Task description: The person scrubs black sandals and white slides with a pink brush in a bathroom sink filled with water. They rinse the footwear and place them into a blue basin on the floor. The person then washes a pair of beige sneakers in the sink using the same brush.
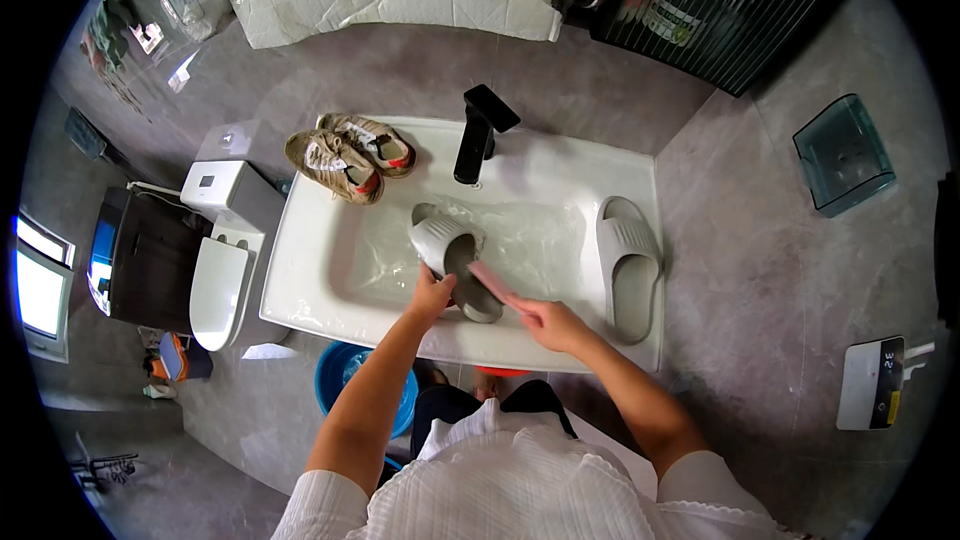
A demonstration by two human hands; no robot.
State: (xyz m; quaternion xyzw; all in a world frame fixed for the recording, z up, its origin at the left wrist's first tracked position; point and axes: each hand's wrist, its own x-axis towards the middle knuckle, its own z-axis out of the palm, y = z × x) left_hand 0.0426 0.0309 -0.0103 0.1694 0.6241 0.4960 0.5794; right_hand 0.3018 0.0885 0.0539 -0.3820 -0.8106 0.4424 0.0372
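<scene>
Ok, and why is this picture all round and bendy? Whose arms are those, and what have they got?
There's no robot here, just a person with two bare hands. They wear a camera on their head, looking down, so the arms come in from the bottom. Its very wide lens bends straight lines near the edge.

The left hand holds a gray slide sandal over the water in a white sink. The right hand holds a pink tool, probably a brush, against that sandal. Another gray slide rests on the sink's right rim, and tan sneakers sit at its back left corner, left of the black faucet.
</scene>
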